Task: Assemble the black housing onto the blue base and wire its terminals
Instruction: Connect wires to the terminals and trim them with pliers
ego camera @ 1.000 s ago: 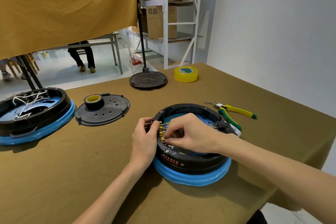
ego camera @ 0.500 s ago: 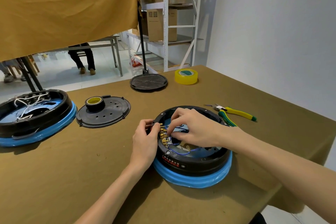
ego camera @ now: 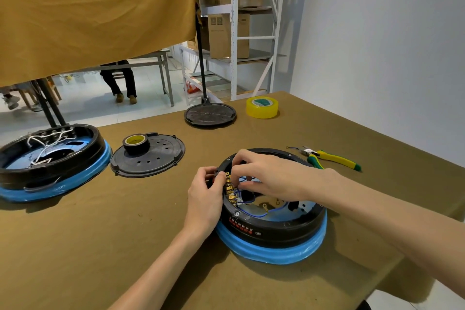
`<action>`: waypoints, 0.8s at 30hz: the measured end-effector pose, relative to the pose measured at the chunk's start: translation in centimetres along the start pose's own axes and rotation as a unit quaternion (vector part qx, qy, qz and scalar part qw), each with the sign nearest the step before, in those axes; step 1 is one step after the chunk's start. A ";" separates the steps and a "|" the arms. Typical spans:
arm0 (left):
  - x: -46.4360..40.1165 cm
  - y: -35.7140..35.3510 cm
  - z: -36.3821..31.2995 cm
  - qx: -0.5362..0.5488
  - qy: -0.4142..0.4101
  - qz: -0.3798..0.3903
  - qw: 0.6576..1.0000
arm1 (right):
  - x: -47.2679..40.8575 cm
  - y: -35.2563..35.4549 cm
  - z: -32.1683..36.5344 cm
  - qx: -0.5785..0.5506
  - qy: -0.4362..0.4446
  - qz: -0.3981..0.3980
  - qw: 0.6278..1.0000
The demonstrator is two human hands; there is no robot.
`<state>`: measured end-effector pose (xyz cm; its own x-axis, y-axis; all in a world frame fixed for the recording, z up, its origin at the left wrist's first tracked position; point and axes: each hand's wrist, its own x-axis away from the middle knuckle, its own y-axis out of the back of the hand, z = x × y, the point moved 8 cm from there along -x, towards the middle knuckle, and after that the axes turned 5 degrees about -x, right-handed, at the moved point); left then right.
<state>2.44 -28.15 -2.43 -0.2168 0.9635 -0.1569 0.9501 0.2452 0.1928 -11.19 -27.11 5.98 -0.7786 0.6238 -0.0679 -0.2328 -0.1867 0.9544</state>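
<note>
White wall, metal shelving, mustard curtain.

My left hand bare, my right hand bare, no gloves, no rings, both forearms uncovered, no sleeves in view, short plain fingernails

Left hand and right hand close together, fingers curled
</note>
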 end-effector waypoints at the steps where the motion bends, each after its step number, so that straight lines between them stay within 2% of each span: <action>1: 0.0 0.0 0.0 -0.001 0.000 0.002 1.000 | -0.2 -0.1 -0.1 0.001 0.001 0.006 1.000; 24: 0.2 -0.1 -0.3 -0.013 0.010 0.007 1.000 | -0.5 -0.1 -0.5 0.032 -0.012 0.047 0.998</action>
<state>2.25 -27.91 -2.21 -0.2088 0.9685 -0.1355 0.9469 0.2348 0.2196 -11.00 -27.77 5.76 -0.7807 0.6242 0.0295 -0.1206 -0.1968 0.9730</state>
